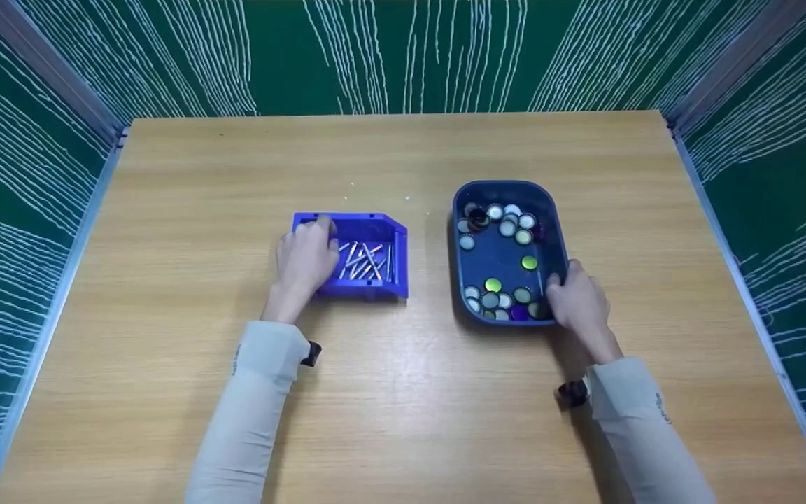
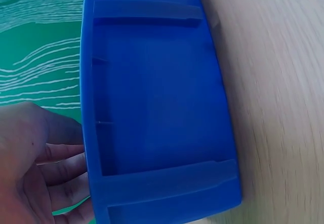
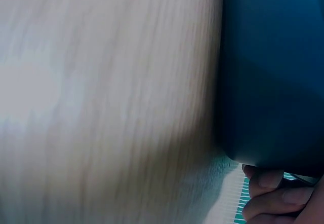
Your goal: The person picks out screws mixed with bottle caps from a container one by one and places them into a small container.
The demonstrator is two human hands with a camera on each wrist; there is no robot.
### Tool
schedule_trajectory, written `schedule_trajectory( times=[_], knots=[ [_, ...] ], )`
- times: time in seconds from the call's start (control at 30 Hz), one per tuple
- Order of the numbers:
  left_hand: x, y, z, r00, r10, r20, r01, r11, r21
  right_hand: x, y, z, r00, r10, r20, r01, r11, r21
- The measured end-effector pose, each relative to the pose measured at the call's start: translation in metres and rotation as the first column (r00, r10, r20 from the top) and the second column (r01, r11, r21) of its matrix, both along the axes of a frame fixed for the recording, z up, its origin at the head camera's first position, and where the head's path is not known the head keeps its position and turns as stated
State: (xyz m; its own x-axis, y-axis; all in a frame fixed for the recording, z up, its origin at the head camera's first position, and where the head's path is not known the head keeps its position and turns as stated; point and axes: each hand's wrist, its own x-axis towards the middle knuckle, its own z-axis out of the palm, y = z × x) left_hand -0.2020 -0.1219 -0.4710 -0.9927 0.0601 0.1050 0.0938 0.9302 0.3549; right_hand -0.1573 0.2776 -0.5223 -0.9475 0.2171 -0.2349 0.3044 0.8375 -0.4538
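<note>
A blue-violet plastic bin (image 1: pixel 403 262) stands on the table left of the middle, with slim shiny metal pieces (image 1: pixel 368 262) in it. My left hand (image 1: pixel 307 257) grips its left rim; in the left wrist view the fingers go over the rim and their tips are hidden behind the wall. To the right is a dark blue rounded tub (image 1: pixel 488 262) with several bottle caps (image 1: pixel 506 228), silver, green, dark and purple, grouped at its far and near ends. My right hand (image 1: pixel 580 301) holds the tub's right rim near the front corner, its thumb at the edge and fingers against the outside.
The wooden table (image 1: pixel 403 392) runs under both containers, with a strip of its surface between them. Small white specks lie behind the bin. Green panels (image 1: pixel 403 56) with white streaks stand around the back and sides.
</note>
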Motion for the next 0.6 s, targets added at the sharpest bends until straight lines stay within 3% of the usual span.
schedule_trajectory(
  times=[0.37,0.6],
  knots=[
    [0.0034,0.0009,0.0032,1.0,0.01,-0.025,-0.008,0.998,0.068,0.0001,0.0037,0.0004,1.0,0.003,-0.011,-0.004,1.0,-0.019],
    [0.0061,0.0034,0.004,0.999,0.018,-0.041,-0.01,0.98,0.201,-0.0018,0.0086,0.0064,0.996,0.089,0.031,-0.085,0.99,-0.113]
  ],
)
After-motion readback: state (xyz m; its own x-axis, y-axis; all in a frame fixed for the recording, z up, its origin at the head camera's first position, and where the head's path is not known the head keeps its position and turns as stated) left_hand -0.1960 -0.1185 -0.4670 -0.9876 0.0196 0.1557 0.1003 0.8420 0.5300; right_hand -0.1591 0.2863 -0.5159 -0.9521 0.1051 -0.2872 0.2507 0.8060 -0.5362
